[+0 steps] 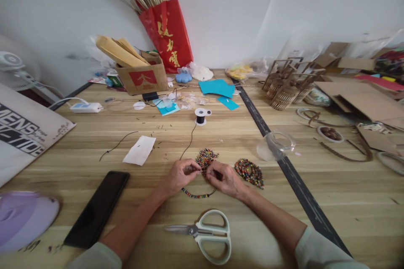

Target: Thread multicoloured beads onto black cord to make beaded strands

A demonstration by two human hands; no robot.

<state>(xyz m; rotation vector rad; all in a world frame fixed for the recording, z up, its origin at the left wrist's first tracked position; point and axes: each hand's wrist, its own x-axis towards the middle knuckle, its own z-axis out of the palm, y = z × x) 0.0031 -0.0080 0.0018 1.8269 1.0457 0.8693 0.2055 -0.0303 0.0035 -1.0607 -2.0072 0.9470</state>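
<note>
The left hand (186,173) is pinching thumb and forefinger together at the frame's centre; whatever is sitting between them is too small to make out. The right hand (226,180) is curling its fingers beside the loose beads (205,156), hiding whether they are gripping anything. A row of threaded beads (196,196) is lying below both hands, lower centre. Black cord (192,136) is running from the spool (200,117), upper centre, down to the left hand. A slipping pinch could be losing a tiny bead, and a raised, unsecured end could be letting threaded ones slide off. A careless knuckle could be scattering the loose pile; a sharp tug could be toppling the spool.
</note>
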